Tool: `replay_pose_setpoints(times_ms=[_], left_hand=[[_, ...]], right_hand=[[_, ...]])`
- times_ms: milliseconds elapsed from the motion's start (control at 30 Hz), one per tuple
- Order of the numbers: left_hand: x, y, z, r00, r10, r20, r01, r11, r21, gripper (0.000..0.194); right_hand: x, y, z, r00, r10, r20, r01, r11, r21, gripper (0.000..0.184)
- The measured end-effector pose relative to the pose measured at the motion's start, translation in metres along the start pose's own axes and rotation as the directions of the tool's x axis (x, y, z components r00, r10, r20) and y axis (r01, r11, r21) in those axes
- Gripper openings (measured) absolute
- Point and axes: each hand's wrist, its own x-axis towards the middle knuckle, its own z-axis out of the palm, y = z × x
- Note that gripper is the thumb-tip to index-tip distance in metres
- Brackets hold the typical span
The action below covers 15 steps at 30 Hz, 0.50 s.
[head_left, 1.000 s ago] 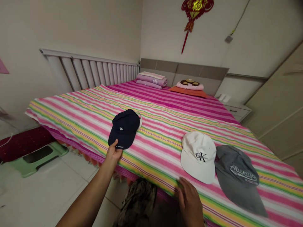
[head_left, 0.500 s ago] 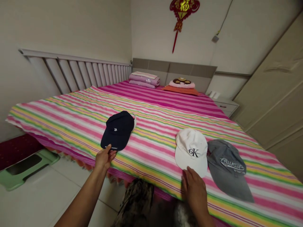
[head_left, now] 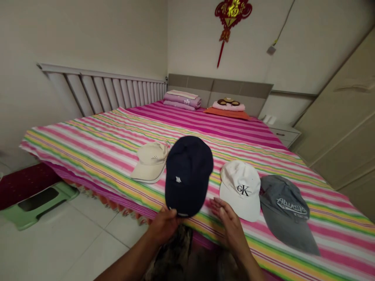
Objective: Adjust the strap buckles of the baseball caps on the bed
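Note:
My left hand (head_left: 166,225) pinches the brim of a navy baseball cap (head_left: 189,171), thumb on top, near the bed's front edge. The cap is tilted with its crown away from me and its small white logo facing me. To its right, my right hand (head_left: 227,220) is open with fingers stretched out, apart from the navy cap and close to the brim of a white cap (head_left: 240,189) with black letters. A beige cap (head_left: 151,160) lies to the left, partly behind the navy one. At the right, a grey cap (head_left: 285,210) with white lettering rests against the white cap.
A striped sheet (head_left: 96,144) covers the bed. Folded purple bedding (head_left: 181,100) and a pink stack (head_left: 228,105) are by the headboard (head_left: 243,89). A green stool (head_left: 38,205) stands on the floor at left, a nightstand (head_left: 283,134) at right.
My left hand has lifted the navy cap and carried it right, uncovering the beige cap beneath. My right hand has shifted slightly off the white cap's brim. The view has turned a little left.

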Motion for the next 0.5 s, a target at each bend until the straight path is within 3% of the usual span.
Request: replay_pose_setpoints(times_ms=[100, 167, 267, 333, 500], left_hand=[[-0.02, -0.032, -0.009, 0.977, -0.173, 0.126, 0.173, 0.985, 0.006, 0.045], [-0.031, -0.043, -0.016, 0.948, -0.263, 0.178, 0.264, 0.964, 0.017, 0.044], [-0.039, -0.044, -0.026, 0.914, -0.338, 0.223, 0.351, 0.936, -0.02, 0.038], [-0.035, -0.038, -0.028, 0.913, -0.337, 0.229, 0.361, 0.93, -0.073, 0.034], [-0.005, -0.011, -0.014, 0.925, -0.295, 0.241, 0.338, 0.927, -0.163, 0.037]], right_hand=[[0.008, -0.017, 0.009, 0.99, 0.115, 0.077, -0.138, 0.876, 0.463, 0.044], [0.011, -0.021, 0.008, 0.979, 0.189, 0.077, -0.196, 0.769, 0.608, 0.038], [0.007, -0.019, 0.002, 0.944, 0.301, 0.137, -0.311, 0.671, 0.673, 0.029], [0.004, -0.017, -0.002, 0.921, 0.343, 0.185, -0.372, 0.633, 0.679, 0.025], [-0.001, -0.022, -0.007, 0.927, 0.313, 0.207, -0.368, 0.645, 0.67, 0.027]])
